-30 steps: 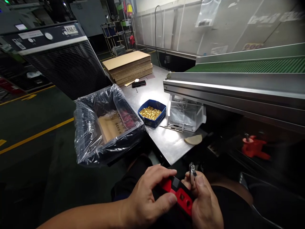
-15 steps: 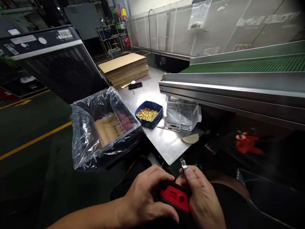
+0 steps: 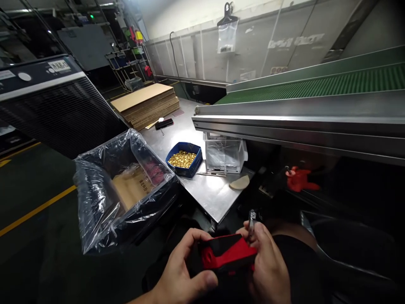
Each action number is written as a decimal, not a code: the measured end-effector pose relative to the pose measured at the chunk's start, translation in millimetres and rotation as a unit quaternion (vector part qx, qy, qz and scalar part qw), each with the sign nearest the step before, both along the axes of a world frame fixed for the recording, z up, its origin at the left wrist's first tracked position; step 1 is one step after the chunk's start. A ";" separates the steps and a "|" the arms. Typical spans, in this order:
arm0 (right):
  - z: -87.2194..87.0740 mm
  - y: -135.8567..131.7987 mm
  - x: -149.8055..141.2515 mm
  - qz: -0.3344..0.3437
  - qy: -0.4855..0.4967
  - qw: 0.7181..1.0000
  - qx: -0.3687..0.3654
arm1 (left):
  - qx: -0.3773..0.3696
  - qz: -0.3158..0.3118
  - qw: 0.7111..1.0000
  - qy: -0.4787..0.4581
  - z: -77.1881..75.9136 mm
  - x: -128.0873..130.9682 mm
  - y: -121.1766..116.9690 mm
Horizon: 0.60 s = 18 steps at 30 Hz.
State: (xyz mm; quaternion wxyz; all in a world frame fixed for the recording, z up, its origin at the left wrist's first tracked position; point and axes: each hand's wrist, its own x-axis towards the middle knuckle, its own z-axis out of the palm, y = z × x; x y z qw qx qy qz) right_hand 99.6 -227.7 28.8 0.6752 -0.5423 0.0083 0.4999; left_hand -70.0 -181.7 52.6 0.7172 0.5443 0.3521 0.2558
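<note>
Red-and-black plastic casing is gripped low in the view, over the lap, by both hands: the left hand is wrapped around its left end, and the right hand is closed on its right end with a small metal piece pinched upright in the fingers. Beyond, a plastic-lined box is seen beside the steel surface, where a blue tray of brass parts is set.

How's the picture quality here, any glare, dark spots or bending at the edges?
Head view: overhead light glares off the steel table near the blue tray of brass pieces; under the conveyor it falls almost black; both hands, left hand and right hand, on the red and black part are dim but sharp; straight edges bow outward, wide-angle distortion.
</note>
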 end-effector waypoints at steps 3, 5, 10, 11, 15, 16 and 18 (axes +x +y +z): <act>5.3 -0.7 1.0 0.048 -0.093 0.994 -0.008 | -0.004 -0.006 0.999 0.045 3.1 0.7 -1.2; 6.8 -1.6 1.1 0.063 -0.123 0.990 -0.011 | 0.005 -0.004 0.998 0.058 2.7 1.4 -2.4; 6.3 -2.2 3.9 0.077 -0.153 0.985 -0.019 | 0.034 -0.027 0.998 0.052 -2.2 -3.8 -3.9; 6.6 -2.2 5.5 0.076 -0.156 0.985 -0.018 | 0.035 -0.029 0.998 0.044 -3.5 -5.7 -3.1; 11.4 -4.3 9.9 0.082 -0.141 0.987 0.011 | -0.045 0.022 0.999 0.020 -8.0 -8.0 6.1; 13.0 -5.5 9.0 0.100 -0.146 0.984 0.020 | -0.077 0.029 0.996 0.021 -8.3 -6.7 9.7; 16.5 -8.3 3.5 0.159 -0.171 0.972 0.039 | -0.129 -0.002 0.991 0.031 -6.8 -2.0 16.9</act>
